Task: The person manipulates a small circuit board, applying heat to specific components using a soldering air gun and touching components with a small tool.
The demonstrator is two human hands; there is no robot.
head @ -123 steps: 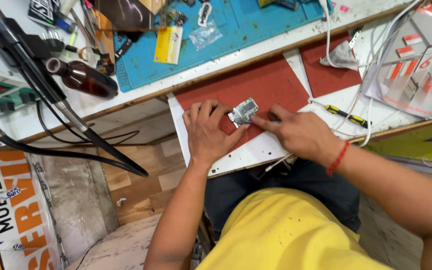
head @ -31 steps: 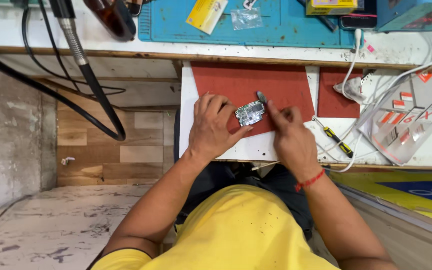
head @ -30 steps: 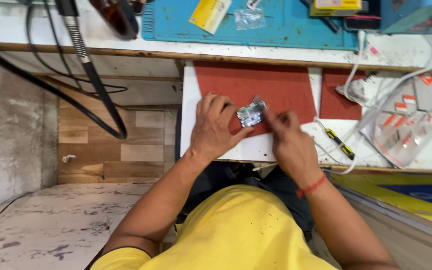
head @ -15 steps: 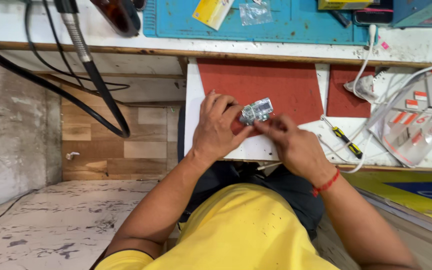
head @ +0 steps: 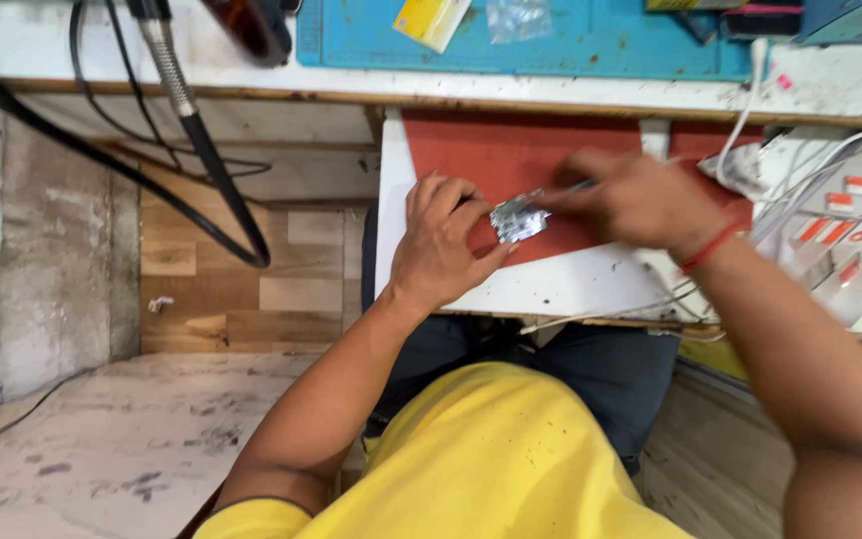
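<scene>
Since half a second ago the right hand has lifted and blurred. Red mat is the landmark: bench beneath it, blue mat beyond. Left hand, on the mat's near-left, pinches the board at mat centre. Right hand's grip cannot be told; a thin tool seems held. Best practice: pin the board flat, work steadily.

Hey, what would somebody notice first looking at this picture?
Two hands meet over a red mat at the middle: the left hand pinches a small silver part, and the blurred right hand reaches to it. A blue mat lies above, and black cables hang at left.
</scene>
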